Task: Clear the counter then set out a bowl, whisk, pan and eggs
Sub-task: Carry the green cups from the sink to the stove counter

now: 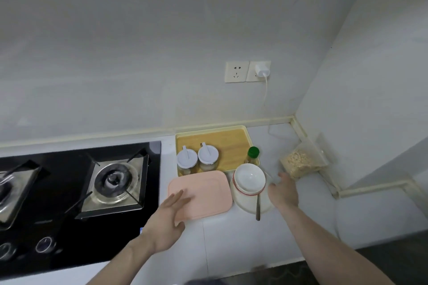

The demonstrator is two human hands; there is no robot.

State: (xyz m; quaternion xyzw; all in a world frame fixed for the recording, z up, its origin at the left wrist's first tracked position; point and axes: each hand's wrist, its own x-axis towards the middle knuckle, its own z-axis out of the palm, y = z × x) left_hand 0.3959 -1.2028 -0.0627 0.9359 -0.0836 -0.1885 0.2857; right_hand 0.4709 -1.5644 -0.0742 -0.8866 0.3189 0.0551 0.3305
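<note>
A white bowl (249, 178) sits on a white plate (243, 202), with a spoon (258, 209) leaning out of the front of the stack. To its left lies a pink cutting board (203, 188) flat on the white counter (231, 243). My left hand (166, 222) hovers open over the board's near left corner, fingers spread. My right hand (283, 191) is open just right of the bowl and plate, fingers pointing toward a clear container of oats (301, 163). No whisk, pan or eggs are in view.
A yellow tray (231, 143) behind the board holds two white-lidded jars (187, 160) and a green-capped bottle (253, 154). A black gas hob (76, 192) fills the left. A charger (262, 70) is plugged into the wall socket. Walls close the right corner.
</note>
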